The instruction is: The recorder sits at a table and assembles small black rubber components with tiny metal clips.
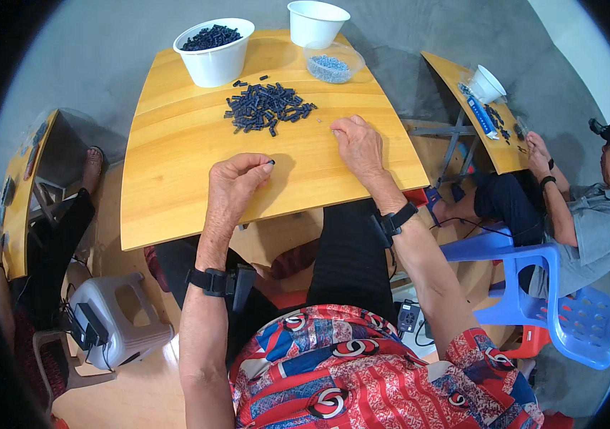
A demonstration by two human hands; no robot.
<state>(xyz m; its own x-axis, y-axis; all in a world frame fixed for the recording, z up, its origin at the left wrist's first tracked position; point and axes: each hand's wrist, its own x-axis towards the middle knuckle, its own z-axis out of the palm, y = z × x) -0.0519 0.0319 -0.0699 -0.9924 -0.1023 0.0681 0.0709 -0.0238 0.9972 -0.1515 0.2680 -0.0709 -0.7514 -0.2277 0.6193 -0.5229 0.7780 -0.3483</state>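
Observation:
My left hand is closed over the table's near part, pinching a small black plastic piece between thumb and forefinger. Farther right, my right hand has its thumb and fingertips pressed together just above the wood; whatever they hold is too small to make out. A tiny light-coloured bit lies by those fingertips. Beyond both hands spreads a heap of short black cylindrical pieces. A round clear tub of small silvery-blue parts stands at the table's far right.
A white bucket full of black pieces stands at the far left of the wooden table. Another white bucket is behind the tub. To the right, a person works at another table, near a blue chair. A grey stool stands left.

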